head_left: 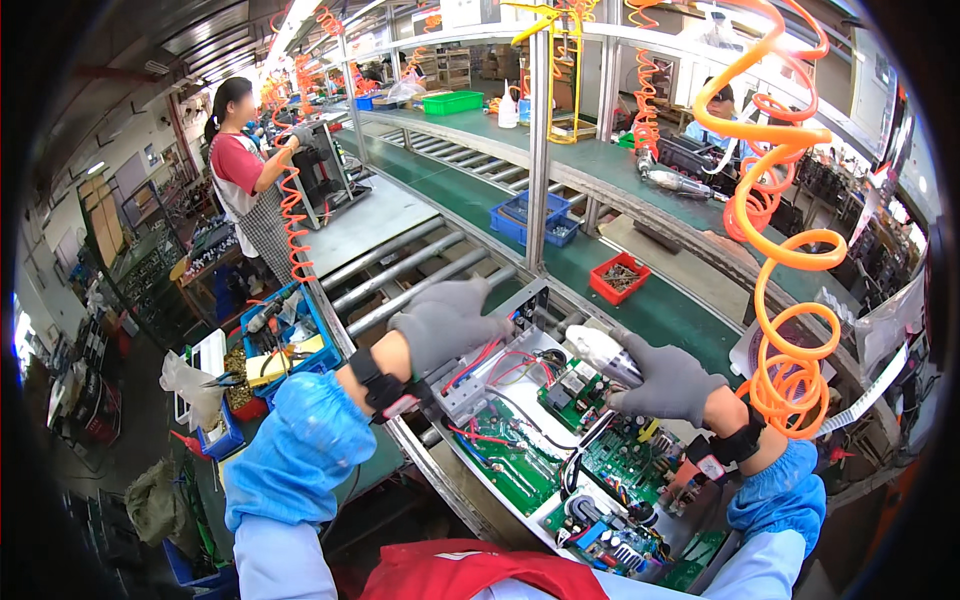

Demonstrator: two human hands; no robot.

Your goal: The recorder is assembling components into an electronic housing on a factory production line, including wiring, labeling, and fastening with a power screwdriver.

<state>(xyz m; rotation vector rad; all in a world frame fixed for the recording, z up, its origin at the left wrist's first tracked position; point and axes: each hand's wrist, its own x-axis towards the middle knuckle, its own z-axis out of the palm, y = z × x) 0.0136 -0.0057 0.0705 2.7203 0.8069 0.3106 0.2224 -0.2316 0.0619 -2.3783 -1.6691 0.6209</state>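
Both my hands wear grey gloves. My right hand (pixel 668 380) is wrapped around a silver air screwdriver (pixel 603 352). Its front end points left toward the upright metal end panel (pixel 532 306) of an open chassis; the tip is blurred. At that panel, my left hand (pixel 447 322) has its fingers closed over the edge, and the fingertips are partly hidden. The metal chassis (pixel 520 520) lies below my hands, tilted across the rollers. Inside it sit a green circuit board (pixel 510 455), more boards with parts (pixel 625 455), and red, blue and black wires (pixel 485 365).
An orange coiled air hose (pixel 790 250) hangs at the right. Beyond the chassis are a red screw bin (pixel 619 278), a blue bin (pixel 530 218) and metal rollers (pixel 410 270). Blue trays with tools (pixel 290 345) stand at the left. A co-worker (pixel 240 165) handles a dark unit farther back.
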